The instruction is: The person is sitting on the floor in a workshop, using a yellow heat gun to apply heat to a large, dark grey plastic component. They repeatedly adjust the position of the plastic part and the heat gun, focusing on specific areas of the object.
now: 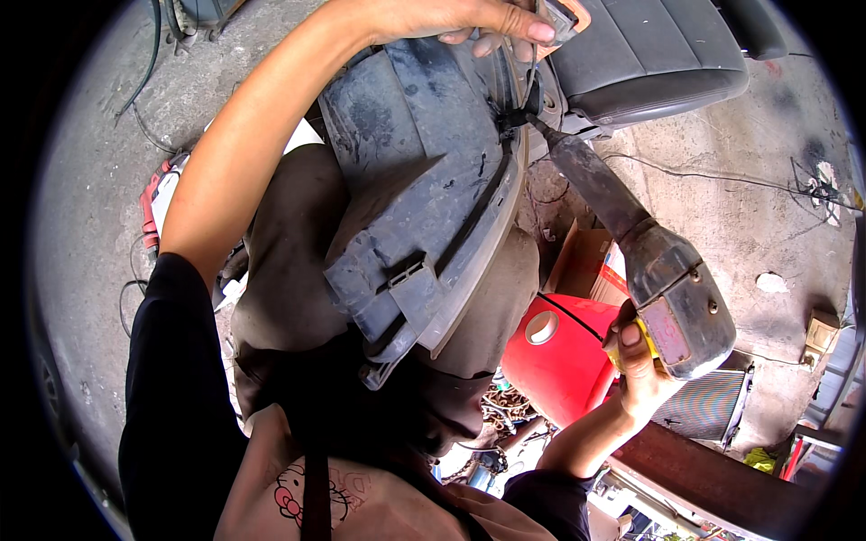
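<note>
A large, scuffed grey plastic car panel (397, 216) lies slantwise across my lap, with a clip-like bracket at its near end. My right hand (642, 365) is closed round the handle of a worn, pistol-shaped heat gun (672, 288) with yellow on its grip. Its long, dark nozzle points up and left, the tip close to the panel's right edge. Above the far end, my left hand (501, 22) pinches a thin rod (530, 77) that runs down toward the nozzle tip. Part of that hand is cut off by the top edge.
A grey padded seat (645, 59) stands at the far right. Below the gun are a red container (564, 356), an open cardboard box (577, 257) and a finned radiator (708, 406). Cables (722, 178) trail over the concrete floor. Red-handled tools (151, 198) lie at left.
</note>
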The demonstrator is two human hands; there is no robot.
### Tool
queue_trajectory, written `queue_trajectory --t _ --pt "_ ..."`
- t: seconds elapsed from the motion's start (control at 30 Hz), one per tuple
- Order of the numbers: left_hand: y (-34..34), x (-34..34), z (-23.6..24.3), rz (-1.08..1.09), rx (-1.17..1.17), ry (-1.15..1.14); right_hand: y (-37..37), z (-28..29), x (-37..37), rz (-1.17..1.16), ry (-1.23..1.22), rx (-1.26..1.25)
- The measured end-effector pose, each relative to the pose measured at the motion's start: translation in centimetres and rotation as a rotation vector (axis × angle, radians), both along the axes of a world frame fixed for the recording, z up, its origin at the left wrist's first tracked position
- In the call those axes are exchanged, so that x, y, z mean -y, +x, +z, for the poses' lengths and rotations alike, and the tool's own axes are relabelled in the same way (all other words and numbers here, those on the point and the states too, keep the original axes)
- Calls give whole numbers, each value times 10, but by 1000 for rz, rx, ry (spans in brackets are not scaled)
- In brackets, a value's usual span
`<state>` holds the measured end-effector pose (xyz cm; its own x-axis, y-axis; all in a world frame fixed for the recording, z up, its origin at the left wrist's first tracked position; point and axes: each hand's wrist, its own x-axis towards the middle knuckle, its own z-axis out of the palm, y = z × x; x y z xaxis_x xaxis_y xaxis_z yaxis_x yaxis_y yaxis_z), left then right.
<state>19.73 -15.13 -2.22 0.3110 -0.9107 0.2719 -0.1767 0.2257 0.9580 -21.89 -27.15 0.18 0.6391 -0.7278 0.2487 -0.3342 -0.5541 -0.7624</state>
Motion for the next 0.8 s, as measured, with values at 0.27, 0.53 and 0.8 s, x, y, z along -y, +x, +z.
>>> queue_trajectory --t 0.27,0.53,0.8 --pt "2 1 -3 -30 1 -21 0 1 -2 41 58 35" --pt "2 1 -3 -32 -4 -26 0 4 -1 46 62 11" --pt "3 0 -4 -39 -17 -20 -1 4 -2 78 68 23"
